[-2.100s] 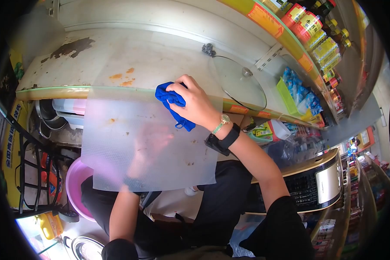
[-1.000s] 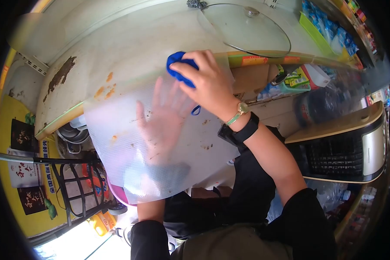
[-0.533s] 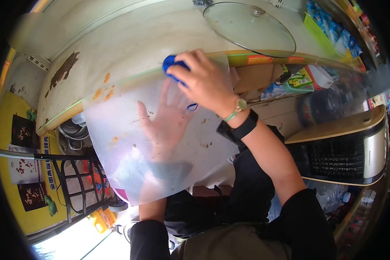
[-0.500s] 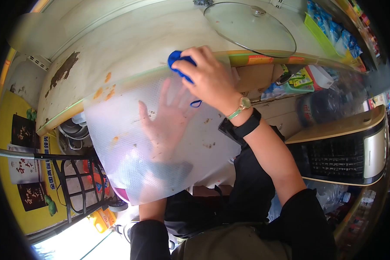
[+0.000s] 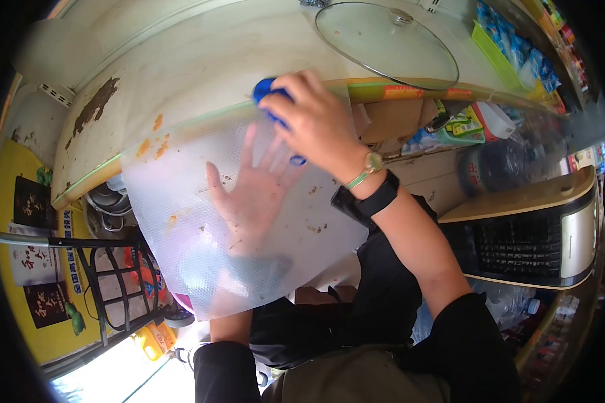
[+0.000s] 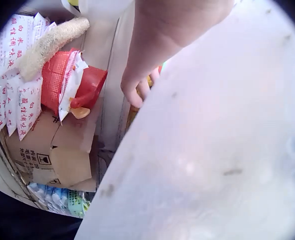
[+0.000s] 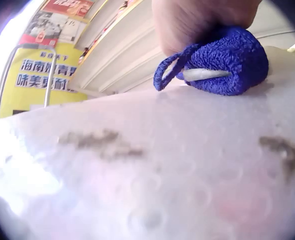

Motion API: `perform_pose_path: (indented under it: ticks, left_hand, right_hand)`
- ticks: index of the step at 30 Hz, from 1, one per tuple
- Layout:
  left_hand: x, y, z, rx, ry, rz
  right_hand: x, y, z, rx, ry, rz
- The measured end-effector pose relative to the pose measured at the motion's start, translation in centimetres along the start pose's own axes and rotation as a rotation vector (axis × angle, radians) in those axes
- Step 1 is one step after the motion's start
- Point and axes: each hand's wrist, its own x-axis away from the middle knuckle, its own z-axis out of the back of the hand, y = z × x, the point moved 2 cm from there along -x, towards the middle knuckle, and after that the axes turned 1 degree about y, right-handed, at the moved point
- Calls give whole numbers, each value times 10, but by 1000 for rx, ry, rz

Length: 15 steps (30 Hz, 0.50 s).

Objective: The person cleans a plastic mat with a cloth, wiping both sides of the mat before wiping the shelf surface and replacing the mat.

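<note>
A translucent, dimpled plastic sheet (image 5: 181, 262) with brown stains hangs over the shelf's front edge. My left hand (image 5: 252, 198) lies beneath it, fingers spread and straight, showing through the plastic. In the left wrist view the hand (image 6: 177, 30) reaches behind the sheet's edge. On top of the sheet, my right hand (image 5: 312, 121) grips a bunched blue cloth (image 5: 267, 89) near the shelf edge. The right wrist view shows the cloth (image 7: 232, 60) pressed on the sheet, its loop hanging out of the right hand (image 7: 202, 20).
A glass pot lid (image 5: 390, 47) lies on the stained shelf (image 5: 202, 67). Behind it stands a green basket (image 5: 497, 57) of blue packets. A black-and-silver appliance (image 5: 524, 235) is at the right, a metal-framed cart (image 5: 117, 282) at the left. Cardboard boxes (image 5: 393, 124) fill the lower shelf.
The view has turned and come closer over the sheet. The left hand has spread out under the plastic. The right hand keeps the cloth, shifting it slightly back and forth near the shelf edge.
</note>
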Motion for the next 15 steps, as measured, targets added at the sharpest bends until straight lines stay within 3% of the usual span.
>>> perform_pose_path:
  ticks: [2,4,10,13,15]
  left_hand:
    - [1,0,-9,-127,124,-78]
    - [7,0,-5,-116,100,-63]
    - [5,0,23,-3,89,-74]
    - [3,0,26,22,119,-102]
    - [-5,0,25,8,96,-91]
  right_hand:
    - [-2,9,5,51,20,-54]
    - [2,8,7,-22,43,-97]
    - [15,-45,-18,-214,-35,30]
    - [17,-61,-20,-471,-150,54]
    - [19,-65,-26,-415,-154,115]
